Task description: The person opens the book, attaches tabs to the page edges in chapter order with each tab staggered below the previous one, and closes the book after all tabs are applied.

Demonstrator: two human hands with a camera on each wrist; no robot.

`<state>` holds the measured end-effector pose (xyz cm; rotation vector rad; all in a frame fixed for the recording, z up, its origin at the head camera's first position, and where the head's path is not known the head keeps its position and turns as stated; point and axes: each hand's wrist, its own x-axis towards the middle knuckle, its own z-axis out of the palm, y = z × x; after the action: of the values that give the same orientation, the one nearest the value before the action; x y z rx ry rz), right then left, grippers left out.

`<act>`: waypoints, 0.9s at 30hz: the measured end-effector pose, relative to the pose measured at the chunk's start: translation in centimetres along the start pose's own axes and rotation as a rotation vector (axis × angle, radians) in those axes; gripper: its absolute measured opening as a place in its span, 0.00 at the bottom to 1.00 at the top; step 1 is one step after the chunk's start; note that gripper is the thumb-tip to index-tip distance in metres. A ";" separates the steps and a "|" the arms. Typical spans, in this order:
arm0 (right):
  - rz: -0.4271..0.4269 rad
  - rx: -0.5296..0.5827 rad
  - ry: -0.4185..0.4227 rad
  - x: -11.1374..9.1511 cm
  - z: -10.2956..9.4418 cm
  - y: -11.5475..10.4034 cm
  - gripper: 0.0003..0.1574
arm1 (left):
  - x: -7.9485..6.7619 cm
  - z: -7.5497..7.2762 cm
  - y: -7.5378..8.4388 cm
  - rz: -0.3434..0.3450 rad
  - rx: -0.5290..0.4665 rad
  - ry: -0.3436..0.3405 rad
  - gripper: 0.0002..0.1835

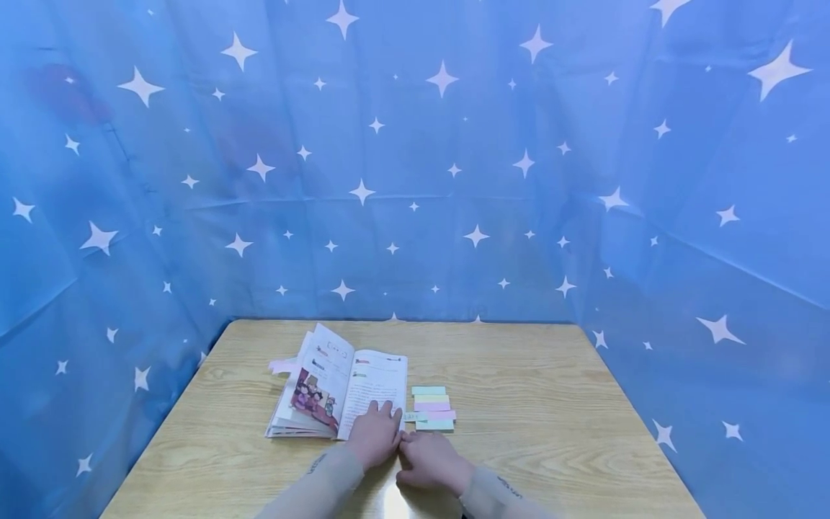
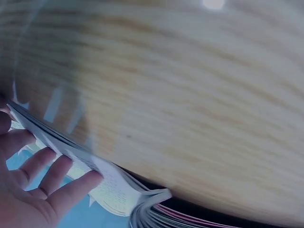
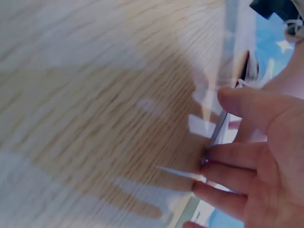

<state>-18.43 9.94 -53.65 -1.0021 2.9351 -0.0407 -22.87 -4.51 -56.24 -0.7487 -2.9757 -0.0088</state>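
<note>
An open book [image 1: 379, 375] with printed text and a coloured picture lies on the left half of the table. My left hand [image 1: 375, 435] rests on the lower part of its right page; its fingers [image 2: 59, 173] are spread and fairly straight in the left wrist view. My right hand [image 1: 429, 461] is beside the book's lower right corner, its fingertips right at the edge. In the right wrist view its thumb [image 3: 235, 100] stands apart from the fingers. A mint-green tab [image 1: 411, 417] with handwriting sticks out from the right page's edge, just above the right fingertips.
Right of the book, several sticky-note strips [image 1: 431, 398] in green, yellow and pink lie in a column, the tab's end overlapping them. A pink tab [image 1: 282, 366] juts from the book's left side. Blue star-patterned curtains [image 1: 415, 252] surround the wooden table [image 1: 532, 404].
</note>
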 end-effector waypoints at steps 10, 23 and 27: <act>0.090 0.024 -0.054 0.1 -0.1 0.3 0.42 | -0.1 -1.2 0.4 -0.017 -0.068 -0.049 0.23; 0.063 0.094 0.043 0.3 -0.3 0.1 0.17 | 0.3 0.0 0.8 -0.078 -0.094 -0.013 0.22; 0.060 0.083 0.023 0.5 -0.2 -0.4 0.19 | -0.3 -0.6 0.4 -0.105 -0.131 -0.042 0.22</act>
<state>-18.62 9.34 -53.47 -0.9084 2.9552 -0.1718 -22.37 -4.30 -55.63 -0.6110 -3.0754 -0.1977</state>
